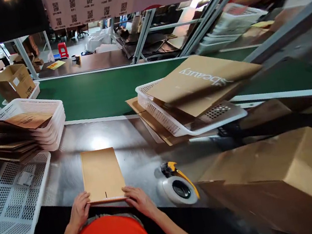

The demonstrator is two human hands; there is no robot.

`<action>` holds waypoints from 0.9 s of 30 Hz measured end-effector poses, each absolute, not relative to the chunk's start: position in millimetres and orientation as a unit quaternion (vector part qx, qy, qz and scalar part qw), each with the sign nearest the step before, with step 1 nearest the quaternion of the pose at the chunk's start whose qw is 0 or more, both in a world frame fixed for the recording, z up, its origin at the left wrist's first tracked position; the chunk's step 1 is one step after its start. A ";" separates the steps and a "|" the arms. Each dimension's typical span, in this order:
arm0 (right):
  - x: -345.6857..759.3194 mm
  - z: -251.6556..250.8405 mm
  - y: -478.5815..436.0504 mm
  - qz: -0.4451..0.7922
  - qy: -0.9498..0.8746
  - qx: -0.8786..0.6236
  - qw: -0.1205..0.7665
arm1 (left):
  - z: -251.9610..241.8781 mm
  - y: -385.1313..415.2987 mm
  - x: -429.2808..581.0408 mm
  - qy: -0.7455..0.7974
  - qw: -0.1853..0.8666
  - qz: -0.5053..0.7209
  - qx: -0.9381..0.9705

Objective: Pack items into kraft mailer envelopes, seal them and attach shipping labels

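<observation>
A flat brown cardboard mailer lies on the metal table in front of my body, with a short black mark near its closest edge. My left hand grips the near left corner, fingers curled over the edge. At the near right corner my right hand holds it the same way, fingertips on top. To the right of the mailer stands a tape dispenser with a yellow handle and a roll of tape.
Stacked white baskets with flat cardboard stand at left, above a white basket holding a label. At right, a tilted basket carries brown cardboard. A large carton sits lower right. A green conveyor belt runs behind.
</observation>
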State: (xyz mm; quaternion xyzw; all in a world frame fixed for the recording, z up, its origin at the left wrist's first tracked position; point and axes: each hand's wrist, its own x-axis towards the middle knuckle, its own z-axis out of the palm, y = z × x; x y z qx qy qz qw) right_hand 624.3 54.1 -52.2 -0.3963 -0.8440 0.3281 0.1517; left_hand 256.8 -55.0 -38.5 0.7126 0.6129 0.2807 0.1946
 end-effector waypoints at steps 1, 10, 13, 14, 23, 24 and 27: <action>623.1 -52.5 57.3 0.329 -0.840 -0.400 0.163 | -38.6 -55.3 257.8 0.618 0.198 0.280 0.707; 597.0 -65.1 61.2 0.269 -0.797 -0.490 0.230 | -33.6 -34.1 271.1 0.706 0.174 0.218 0.651; 586.7 -75.2 59.4 0.222 -0.776 -0.545 0.225 | -32.5 -24.8 278.4 0.740 0.149 0.180 0.631; 584.7 -77.9 60.0 0.208 -0.769 -0.562 0.222 | -32.4 -22.2 279.8 0.749 0.142 0.168 0.624; 567.7 -70.9 52.3 0.197 -0.864 -0.427 0.181 | -30.6 -10.0 283.7 0.637 0.158 0.126 0.744; 564.5 -69.9 49.8 0.210 -0.887 -0.374 0.170 | -29.8 -10.8 286.3 0.569 0.180 0.120 0.793; 569.1 -74.8 46.3 0.184 -0.926 -0.307 0.121 | -27.3 -15.6 285.3 0.484 0.222 0.096 0.841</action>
